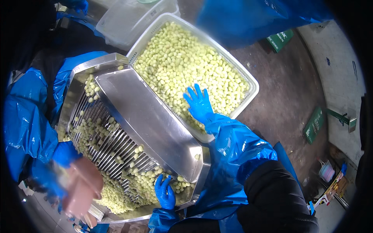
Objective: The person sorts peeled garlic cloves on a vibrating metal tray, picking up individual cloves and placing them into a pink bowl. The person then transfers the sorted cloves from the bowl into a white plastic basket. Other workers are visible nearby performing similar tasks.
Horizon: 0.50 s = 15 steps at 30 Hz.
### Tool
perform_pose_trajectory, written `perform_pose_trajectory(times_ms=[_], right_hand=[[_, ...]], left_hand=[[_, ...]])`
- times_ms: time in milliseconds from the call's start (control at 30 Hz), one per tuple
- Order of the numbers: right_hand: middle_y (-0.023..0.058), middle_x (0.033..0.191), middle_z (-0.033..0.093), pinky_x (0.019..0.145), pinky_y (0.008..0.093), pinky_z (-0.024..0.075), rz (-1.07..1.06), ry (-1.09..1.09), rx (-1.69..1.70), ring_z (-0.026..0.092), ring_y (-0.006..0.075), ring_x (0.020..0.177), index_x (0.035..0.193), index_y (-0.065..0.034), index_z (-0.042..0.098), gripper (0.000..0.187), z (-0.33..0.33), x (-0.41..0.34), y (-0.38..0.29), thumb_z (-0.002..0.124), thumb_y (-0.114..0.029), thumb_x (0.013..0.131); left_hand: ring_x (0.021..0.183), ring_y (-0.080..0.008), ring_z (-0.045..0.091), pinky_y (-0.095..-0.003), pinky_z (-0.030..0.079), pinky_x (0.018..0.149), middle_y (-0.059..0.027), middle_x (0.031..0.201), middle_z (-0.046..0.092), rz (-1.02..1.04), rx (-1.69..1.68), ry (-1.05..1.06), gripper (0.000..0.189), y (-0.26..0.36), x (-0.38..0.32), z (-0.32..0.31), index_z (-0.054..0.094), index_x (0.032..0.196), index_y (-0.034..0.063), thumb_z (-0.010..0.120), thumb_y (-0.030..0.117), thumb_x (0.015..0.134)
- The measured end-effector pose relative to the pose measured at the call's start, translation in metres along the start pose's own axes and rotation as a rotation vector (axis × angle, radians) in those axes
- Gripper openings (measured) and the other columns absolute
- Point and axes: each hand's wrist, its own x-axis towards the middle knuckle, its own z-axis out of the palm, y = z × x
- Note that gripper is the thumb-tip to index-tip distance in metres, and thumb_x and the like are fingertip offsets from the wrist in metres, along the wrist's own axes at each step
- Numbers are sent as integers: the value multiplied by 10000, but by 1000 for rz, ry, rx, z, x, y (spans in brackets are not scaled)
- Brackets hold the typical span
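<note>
Fingers spread, my right hand [199, 104] in a blue glove lies palm down on loose pale green grapes [180, 67]. They heap inside a white plastic crate [252, 87], near its close side. My left hand [165, 193], gloved in blue too, is over the lower edge of a stainless steel sorting table [145, 99]. Its fingers are slightly apart beside grapes [145, 180] on the table's metal bars [116, 151]; whether the fingertips touch them is unclear. More grapes are piled at the table's lower end and scattered along the bars.
At left, a co-worker's blue-gloved hand [65, 153] holds pink plastic containers [83, 186], blurred, over the table's end. A translucent crate [128, 23] stands behind the white one. Another person's blue apron [233, 20] is at the top. Green boxes [313, 125] lie along the wall.
</note>
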Motion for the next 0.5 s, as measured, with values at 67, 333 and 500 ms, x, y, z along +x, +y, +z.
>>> perform_pose_trajectory(times_ms=[67, 333, 500], right_hand=[[61, 1603, 310, 1154, 675, 161, -43, -227, -66, 203, 394, 1495, 1515, -243, 395, 696, -5, -21, 1, 667, -333, 880], [136, 1049, 702, 830, 349, 543, 197, 29, 547, 684, 241, 894, 1252, -180, 685, 305, -155, -2, 66, 609, -144, 959], [123, 1081, 679, 834, 362, 523, -65, -37, 751, 658, 246, 940, 1236, -167, 696, 317, -126, 72, 32, 638, -117, 929]], left_hand=[[1210, -362, 543, -419, 454, 998, -216, 1365, 528, 6, 58, -17, 337, 0, 0, -1, 690, 1180, 44, 535, -39, 892], [1188, -375, 560, -431, 461, 1003, -209, 1342, 555, 115, -47, 37, 340, -1, -1, -4, 680, 1197, 74, 557, -7, 891], [1188, -377, 563, -441, 458, 1013, -193, 1299, 592, 51, -120, 29, 341, 2, -2, -5, 675, 1193, 64, 561, -11, 880]])
